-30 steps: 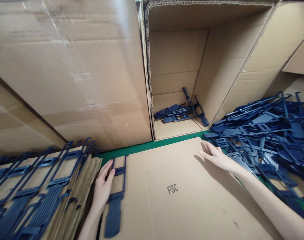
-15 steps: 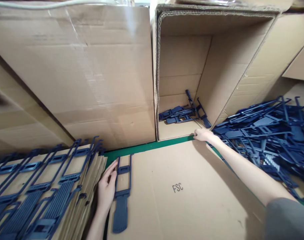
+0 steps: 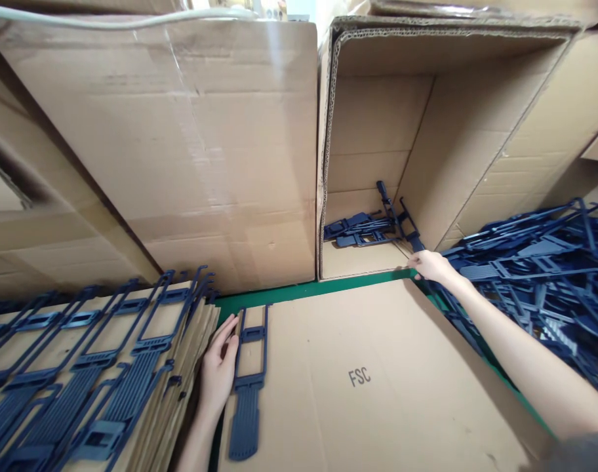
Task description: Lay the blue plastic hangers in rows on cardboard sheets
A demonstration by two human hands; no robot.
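Observation:
A flat cardboard sheet printed "FSC" lies in front of me. Along its left edge sits a dark blue plastic clip-like piece with an open frame and a ribbed tongue. My left hand rests beside that piece at the sheet's edge, fingers stretched out and thumb apart. My right hand is past the sheet's far right corner, at the front lip of an open carton. Its fingers are bent together; whatever they hold, if anything, is hidden.
Several blue pieces lie inside the carton. A large heap of such pieces is at the right. On the left, a stack of cardboard sheets carries rows of them. A closed carton stands behind; green surface shows between.
My right hand has moved off the sheet's far corner, rightward toward the heap. The left hand stays beside the blue piece. The whole view has shifted slightly.

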